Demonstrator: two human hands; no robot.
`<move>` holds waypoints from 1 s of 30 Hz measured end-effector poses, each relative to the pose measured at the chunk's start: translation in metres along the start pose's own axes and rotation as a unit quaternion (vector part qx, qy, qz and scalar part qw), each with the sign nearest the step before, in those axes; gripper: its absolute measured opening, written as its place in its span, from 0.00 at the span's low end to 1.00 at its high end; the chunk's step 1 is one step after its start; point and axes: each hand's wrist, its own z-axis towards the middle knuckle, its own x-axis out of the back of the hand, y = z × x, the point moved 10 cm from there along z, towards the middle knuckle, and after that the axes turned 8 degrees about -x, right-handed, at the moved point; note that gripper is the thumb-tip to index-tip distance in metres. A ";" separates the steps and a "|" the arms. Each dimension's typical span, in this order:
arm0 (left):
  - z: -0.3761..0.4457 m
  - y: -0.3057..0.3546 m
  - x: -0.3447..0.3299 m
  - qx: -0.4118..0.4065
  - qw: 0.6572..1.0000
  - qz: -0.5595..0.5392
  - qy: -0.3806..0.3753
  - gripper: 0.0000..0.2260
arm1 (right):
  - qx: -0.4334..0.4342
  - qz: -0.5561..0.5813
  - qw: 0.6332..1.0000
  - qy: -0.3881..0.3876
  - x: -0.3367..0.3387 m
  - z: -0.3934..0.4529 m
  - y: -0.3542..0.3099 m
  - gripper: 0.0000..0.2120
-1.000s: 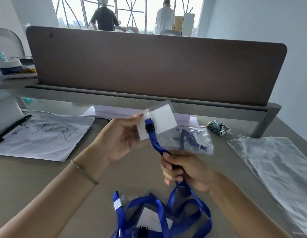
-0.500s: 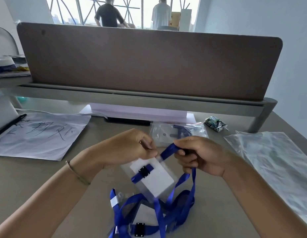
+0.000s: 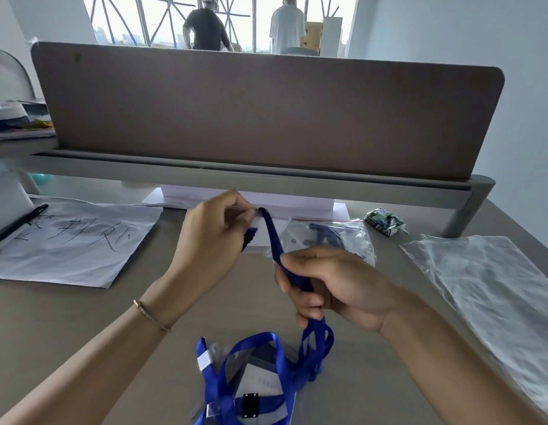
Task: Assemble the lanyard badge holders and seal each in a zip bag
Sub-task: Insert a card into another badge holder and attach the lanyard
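Change: since half a second ago you have lifted your left hand (image 3: 217,231) up and away from you, taking the badge holder (image 3: 259,239) with it, and your right hand (image 3: 331,286) has dropped lower, so the lanyard (image 3: 274,237) now runs taut between them.
Left hand: your fingers are curled and pinch the top of the badge holder where the blue strap joins it; most of the holder is hidden behind your fingers, with only a white edge showing just right of them.
Right hand: your fingers are curled round the lanyard, which runs through your fist and hangs in loops below it.
Lanyard: from your left fingertips it slants down to your right fist, then drops to the desk (image 3: 67,326) below your right hand.
Second lanyard and holder (image 3: 254,381): lies in a heap on the desk below both your hands, its black clip facing up.
Sealed zip bag (image 3: 331,237): flat on the desk just beyond your right hand, with a blue lanyard inside.
Empty bags (image 3: 493,292): a clear pile well to the right of your right hand.
Handwritten sheet (image 3: 73,243): lies left of your left hand, a black pen (image 3: 18,223) at its far edge.
Small wrapper (image 3: 384,221): beyond your right hand, near the divider's foot.
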 end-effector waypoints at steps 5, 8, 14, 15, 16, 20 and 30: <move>0.002 -0.012 0.006 0.047 0.992 -0.103 0.052 0.06 | -0.006 -0.027 0.999 -0.023 -0.016 0.004 0.006 0.18; -0.001 -0.029 0.003 0.125 0.960 -0.238 0.073 0.06 | -0.011 -0.046 0.998 -0.029 -0.019 0.009 0.013 0.19; -0.005 -0.035 -0.030 0.252 0.808 -0.532 0.014 0.09 | -0.033 -0.025 0.999 -0.030 -0.011 0.017 0.029 0.18; -0.005 -0.035 -0.034 0.263 0.791 -0.552 -0.002 0.08 | -0.035 -0.018 0.999 -0.027 -0.007 0.018 0.030 0.18; -0.006 -0.034 -0.038 0.273 0.780 -0.563 -0.031 0.07 | -0.035 -0.010 0.999 -0.025 -0.003 0.018 0.031 0.18; -0.021 -0.021 -0.055 0.280 0.751 -0.561 -0.207 0.08 | -0.028 0.024 0.999 -0.023 0.011 0.015 0.028 0.13; -0.052 -0.008 -0.073 0.200 0.775 -0.383 -0.460 0.07 | -0.011 -0.062 0.998 0.008 0.018 0.005 0.019 0.15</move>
